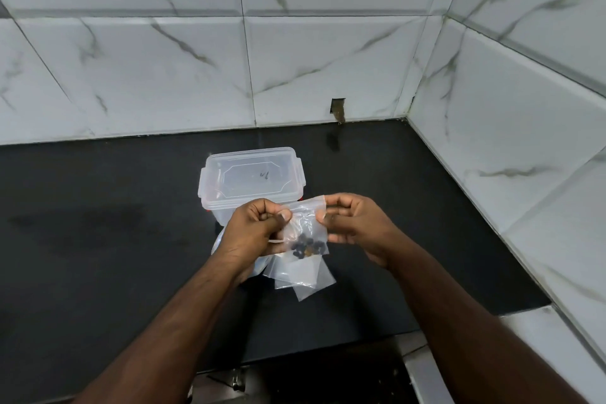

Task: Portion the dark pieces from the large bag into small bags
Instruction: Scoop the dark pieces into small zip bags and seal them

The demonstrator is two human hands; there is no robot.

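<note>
A small clear zip bag (pixel 305 223) hangs between both hands above the black counter. Several dark pieces (pixel 306 246) lie bunched at its bottom. My left hand (pixel 259 229) pinches the bag's upper left edge, and my right hand (pixel 354 223) pinches its upper right edge near the top strip. Under the held bag lie a few empty small clear bags (pixel 303 279) on the counter. A larger clear bag (pixel 218 243) peeks out behind my left wrist, mostly hidden.
A clear lidded plastic box (pixel 252 180) stands just behind the hands on the black counter (pixel 98 223). Marble-look tiled walls close the back and right side. A metal sink edge (pixel 423 371) shows at the bottom right.
</note>
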